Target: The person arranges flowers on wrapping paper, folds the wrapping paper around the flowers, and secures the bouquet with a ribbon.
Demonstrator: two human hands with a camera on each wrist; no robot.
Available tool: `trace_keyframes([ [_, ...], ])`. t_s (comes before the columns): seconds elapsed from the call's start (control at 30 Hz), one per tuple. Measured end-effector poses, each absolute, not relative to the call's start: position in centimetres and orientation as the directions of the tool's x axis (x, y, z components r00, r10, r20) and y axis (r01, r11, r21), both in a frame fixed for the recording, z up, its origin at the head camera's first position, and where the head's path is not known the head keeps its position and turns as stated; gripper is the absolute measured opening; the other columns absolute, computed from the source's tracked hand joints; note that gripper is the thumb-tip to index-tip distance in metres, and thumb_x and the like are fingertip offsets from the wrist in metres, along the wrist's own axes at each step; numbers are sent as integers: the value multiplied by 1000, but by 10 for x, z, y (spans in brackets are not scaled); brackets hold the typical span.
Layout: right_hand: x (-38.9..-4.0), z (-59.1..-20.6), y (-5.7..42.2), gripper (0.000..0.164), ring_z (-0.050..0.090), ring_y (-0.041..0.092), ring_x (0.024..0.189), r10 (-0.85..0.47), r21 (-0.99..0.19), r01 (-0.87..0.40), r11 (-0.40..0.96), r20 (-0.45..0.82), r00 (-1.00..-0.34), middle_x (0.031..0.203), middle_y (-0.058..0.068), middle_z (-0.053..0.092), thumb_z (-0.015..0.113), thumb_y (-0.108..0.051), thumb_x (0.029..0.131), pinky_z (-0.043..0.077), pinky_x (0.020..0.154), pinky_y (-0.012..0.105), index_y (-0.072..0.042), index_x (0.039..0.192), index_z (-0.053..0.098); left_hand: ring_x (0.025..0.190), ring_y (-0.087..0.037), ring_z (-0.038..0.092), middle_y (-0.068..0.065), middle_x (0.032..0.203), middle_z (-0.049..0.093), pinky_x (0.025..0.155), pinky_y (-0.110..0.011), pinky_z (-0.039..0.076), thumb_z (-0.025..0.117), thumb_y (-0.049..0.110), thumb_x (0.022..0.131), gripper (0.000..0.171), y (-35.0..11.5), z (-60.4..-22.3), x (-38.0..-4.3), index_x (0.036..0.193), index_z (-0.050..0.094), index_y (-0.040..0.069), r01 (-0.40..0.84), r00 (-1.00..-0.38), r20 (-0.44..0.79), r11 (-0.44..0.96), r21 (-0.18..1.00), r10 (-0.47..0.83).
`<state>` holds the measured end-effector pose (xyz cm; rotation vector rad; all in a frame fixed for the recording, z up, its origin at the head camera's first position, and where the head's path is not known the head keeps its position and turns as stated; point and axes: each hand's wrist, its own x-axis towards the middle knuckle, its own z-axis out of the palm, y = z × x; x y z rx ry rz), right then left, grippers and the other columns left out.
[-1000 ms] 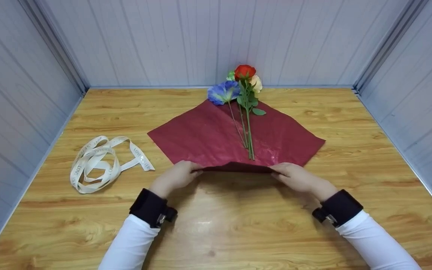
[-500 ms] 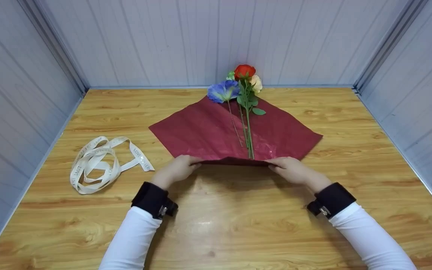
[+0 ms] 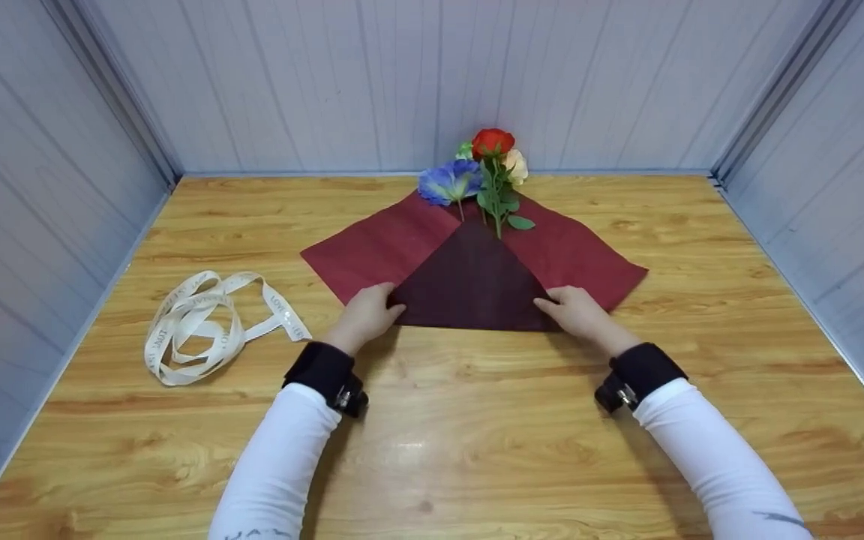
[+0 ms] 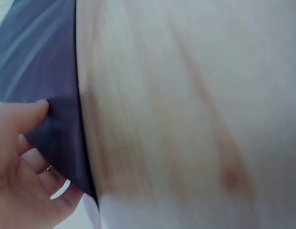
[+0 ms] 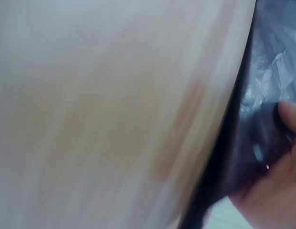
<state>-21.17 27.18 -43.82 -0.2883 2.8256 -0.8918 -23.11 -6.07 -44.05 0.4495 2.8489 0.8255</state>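
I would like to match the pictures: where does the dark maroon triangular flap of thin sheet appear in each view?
Head: dark maroon triangular flap, near centre.
Left wrist: upper left, held by the left hand.
Right wrist: right edge, held by the right hand.
Shared landmark: wood-grain tabletop beside the flap's edge.

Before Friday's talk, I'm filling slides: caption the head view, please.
Left hand and right hand hold a red sheet folded over flower stems, white ribbon loosely coiled at left.
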Motion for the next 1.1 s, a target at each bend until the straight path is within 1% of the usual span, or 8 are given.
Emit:
trace_keyframes([
  [0.17, -220, -440, 263, 35, 45, 21, 56, -188, -497, -125, 859, -78, -979, 58, 5, 45, 51, -18, 97, 38, 61, 32, -7, 65, 46, 107, -36, 61, -23, 115, 64, 92, -45, 47, 64, 19, 90, 43, -52, -442, -235, 125, 50, -3, 207, -964, -52, 863, 461, 259],
  [0.23, -221, -440, 258, 27, 60, 30, 73, -173, -445, -122, 887, -76, -982, 75, 16, 62, 52, -17, 97, 47, 72, 38, 2, 80, 62, 104, -38, 62, -23, 110, 65, 89, -49, 48, 65, 19, 89, 43, -49, -443, -235, 123, 50, -2, 209, -969, -36, 889, 408, 244],
  [0.3, -222, -441, 255, 27, 62, 37, 97, -157, -388, -117, 914, -73, -985, 101, 23, 67, 54, -17, 95, 48, 86, 45, 6, 105, 66, 103, -40, 60, -24, 109, 64, 88, -51, 46, 67, 18, 87, 40, -46, -442, -233, 119, 51, -2, 223, -970, -12, 907, 356, 243],
  [0.37, -221, -441, 251, 34, 58, 41, 109, -149, -323, -125, 938, -48, -988, 116, 25, 63, 58, -16, 92, 46, 91, 50, 4, 119, 61, 107, -42, 55, -26, 110, 60, 90, -52, 44, 67, 15, 86, 37, -42, -442, -230, 115, 52, -3, 255, -965, 20, 912, 320, 263],
  [0.5, -221, -443, 243, 39, 55, 45, 101, -245, -217, -259, 941, 88, -966, 110, 26, 59, 63, -3, 82, 48, 81, 55, 3, 119, 56, 128, -45, 37, -31, 130, 45, 104, -53, 34, 62, 11, 89, 40, -33, -440, -223, 122, 52, -10, 383, -922, 66, 875, 296, 381],
  [0.63, -223, -445, 230, 47, 51, 45, 112, -417, -161, -435, 886, 130, -899, 123, 28, 53, 55, 5, 81, 45, 88, 55, 2, 127, 53, 144, -41, 8, -28, 153, 16, 116, -46, 15, 51, 26, 98, 57, -21, -438, -218, 145, 33, -1, 465, -847, -94, 814, 349, 524],
  [0.83, -230, -446, 217, 47, 34, 40, 135, -451, -207, -440, 874, -7, -893, 147, 26, 34, 49, -20, 98, 29, 110, 50, -1, 140, 43, 145, -32, -16, -18, 157, -13, 118, -42, 2, 38, 47, 99, 66, -11, -439, -218, 153, 5, 29, 359, -767, -373, 831, 424, 522],
  [1.1, -239, -451, 213, 54, 13, 44, 142, -445, -237, -403, 884, -157, -882, 156, 23, 13, 37, -37, 102, 13, 114, 56, -11, 148, 31, 143, -28, -23, -14, 155, -23, 118, -41, -4, 33, 54, 98, 64, -11, -445, -221, 152, 4, 34, 289, -756, -485, 889, 356, 440],
])
